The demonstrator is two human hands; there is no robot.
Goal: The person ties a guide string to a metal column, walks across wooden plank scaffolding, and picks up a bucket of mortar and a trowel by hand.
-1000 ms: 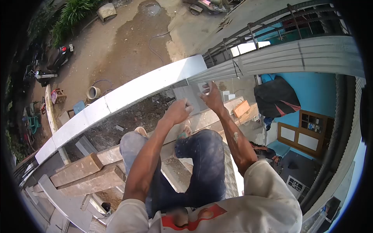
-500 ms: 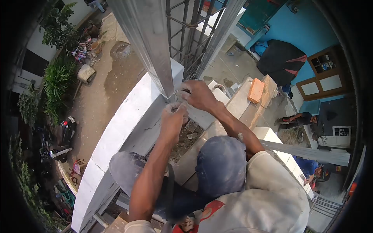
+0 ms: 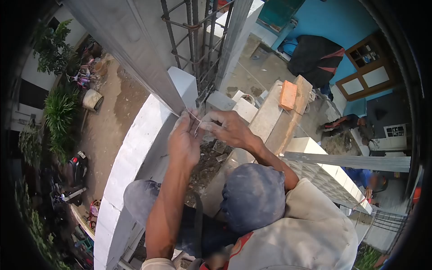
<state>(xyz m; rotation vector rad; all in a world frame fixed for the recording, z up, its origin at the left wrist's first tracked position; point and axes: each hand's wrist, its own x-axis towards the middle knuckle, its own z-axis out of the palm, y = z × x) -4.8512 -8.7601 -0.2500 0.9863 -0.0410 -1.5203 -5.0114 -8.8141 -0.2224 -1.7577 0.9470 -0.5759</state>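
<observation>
A thin pale string runs round the bottom end of the grey metal profile and across to my fingers. My left hand is raised close below that end, its fingers closed on the string. From the right, my right hand pinches the string between thumb and forefinger, almost touching the left fingertips. The profile leans down over the white block wall. Just behind my hands stands a cage of steel rebar.
An orange brick lies on a wooden plank to the right. My knees are bent below my arms. Rubble fills the gap beside the wall. A co-worker is at the far right, and a motorbike stands down on the left.
My left hand has risen and its grip has shifted up along the string. My right hand has moved slightly lower. The whole view has shifted a little.
</observation>
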